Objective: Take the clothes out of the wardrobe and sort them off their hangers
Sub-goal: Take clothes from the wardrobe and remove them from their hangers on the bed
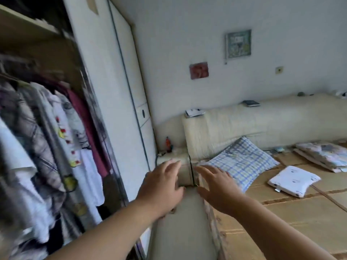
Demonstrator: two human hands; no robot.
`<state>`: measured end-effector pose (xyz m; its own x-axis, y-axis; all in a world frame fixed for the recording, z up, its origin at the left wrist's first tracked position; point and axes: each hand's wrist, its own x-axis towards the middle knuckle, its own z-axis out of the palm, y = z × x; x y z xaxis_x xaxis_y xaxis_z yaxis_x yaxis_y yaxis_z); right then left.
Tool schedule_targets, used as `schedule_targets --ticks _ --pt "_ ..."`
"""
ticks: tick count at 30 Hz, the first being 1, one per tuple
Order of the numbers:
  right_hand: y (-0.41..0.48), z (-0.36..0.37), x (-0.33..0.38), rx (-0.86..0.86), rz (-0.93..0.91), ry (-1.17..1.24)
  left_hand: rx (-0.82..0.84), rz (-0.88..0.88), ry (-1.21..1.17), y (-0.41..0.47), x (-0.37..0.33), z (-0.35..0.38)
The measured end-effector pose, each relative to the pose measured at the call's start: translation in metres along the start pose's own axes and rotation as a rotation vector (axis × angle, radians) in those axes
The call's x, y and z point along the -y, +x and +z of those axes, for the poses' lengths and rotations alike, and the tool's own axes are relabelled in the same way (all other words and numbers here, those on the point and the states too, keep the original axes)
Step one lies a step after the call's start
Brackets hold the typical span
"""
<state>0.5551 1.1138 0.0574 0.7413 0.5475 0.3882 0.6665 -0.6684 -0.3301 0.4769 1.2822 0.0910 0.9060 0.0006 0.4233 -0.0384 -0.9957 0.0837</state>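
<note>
The open wardrobe [90, 53] fills the left of the view. Several clothes [56, 132] hang inside on a rail: a white printed garment, a maroon one, plaid and white pieces, all blurred. My left hand [163, 186] is stretched out in mid-air to the right of the wardrobe, fingers relaxed and spread, holding nothing. My right hand [217, 186] is beside it, also spread and empty, above the edge of the bed [281, 222]. Neither hand touches the clothes.
A bed covered with a tan mat lies at right, with a cream padded headboard [244, 124]. On it lie a blue checked pillow [242, 160], a white pad [293, 181] and folded bedding [323, 154]. A narrow gap of floor [180, 231] runs between wardrobe and bed.
</note>
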Motion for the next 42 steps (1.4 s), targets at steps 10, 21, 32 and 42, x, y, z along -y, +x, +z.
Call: schedule_targets --ticks 10,21,32,42 --pt "0.132 0.01 0.195 -0.152 -0.424 0.214 -0.282 -0.201 0.192 -0.048 0.126 -0.155" --pt "0.262 0.006 0.329 -0.17 -0.852 0.385 -0.573 -0.528 0.919 -0.039 0.211 -0.285" --pt "0.369 -0.003 0.464 0.118 -1.068 0.7 -0.96 -0.775 1.153 -0.013 0.24 -0.349" --pt "0.407 0.013 0.56 0.043 -0.9 0.591 -1.005 -0.713 1.256 -0.017 0.247 -0.349"
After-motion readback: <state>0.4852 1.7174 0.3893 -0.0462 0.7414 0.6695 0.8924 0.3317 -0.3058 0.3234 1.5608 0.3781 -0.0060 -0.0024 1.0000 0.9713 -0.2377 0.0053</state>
